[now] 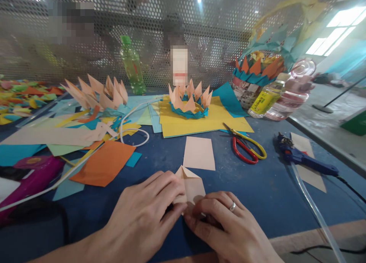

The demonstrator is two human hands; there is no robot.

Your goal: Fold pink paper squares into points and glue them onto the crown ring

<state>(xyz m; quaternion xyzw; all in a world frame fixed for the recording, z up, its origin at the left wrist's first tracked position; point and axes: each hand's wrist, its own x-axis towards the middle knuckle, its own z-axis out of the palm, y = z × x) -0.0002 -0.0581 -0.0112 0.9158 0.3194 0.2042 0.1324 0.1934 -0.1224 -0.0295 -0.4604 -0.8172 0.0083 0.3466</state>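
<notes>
Near the table's front edge, a pale peach sheet of paper [193, 187] is partly folded, its top corners turned in to a point. My left hand [156, 202] grips its left side between thumb and curled fingers. At the lower right of the same paper, my right hand [221, 217], with a ring on one finger, pinches it. The fingertips hide its lower part. Just beyond lies a flat peach paper square [199, 153]. Further back, a ring of folded peach points on a blue base [189, 102] stands on yellow sheets [206, 120].
Red-and-yellow scissors [247, 146] and a blue glue gun [307, 156] lie to the right. Orange paper [104, 163], a white cord [85, 156] and a magenta tool [34, 179] are at left. Bottles [133, 66] and a decorated basket [251, 83] stand behind, before a perforated metal panel [108, 30].
</notes>
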